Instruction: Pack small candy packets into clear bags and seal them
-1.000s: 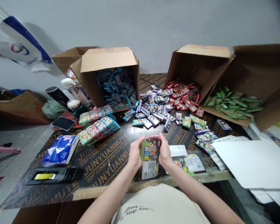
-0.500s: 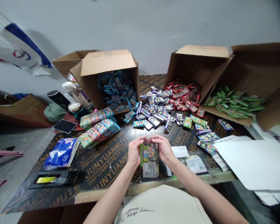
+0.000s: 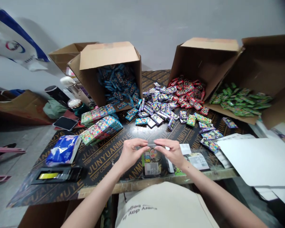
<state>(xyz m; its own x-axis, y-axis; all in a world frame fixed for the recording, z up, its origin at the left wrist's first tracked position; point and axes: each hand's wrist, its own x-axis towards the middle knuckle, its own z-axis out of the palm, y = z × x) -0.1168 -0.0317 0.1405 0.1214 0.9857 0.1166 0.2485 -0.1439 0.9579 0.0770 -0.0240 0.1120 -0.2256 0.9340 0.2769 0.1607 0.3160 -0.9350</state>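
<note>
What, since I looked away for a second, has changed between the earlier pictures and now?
The left hand and right hand have let go of the sides of the printed packet and now meet near its far edge, thumbs close to fingertips; whether they pinch clear film is unclear. The blue tissue pack and tape dispenser stayed put.

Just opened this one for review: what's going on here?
The person's left hand and right hand face each other, fingertips close together at the far edge of a dark printed packet near the front of the table. Whether they pinch it is unclear. Beyond lie loose purple packs, with blue packs, red packs and green packs mostly in open cartons.
</note>
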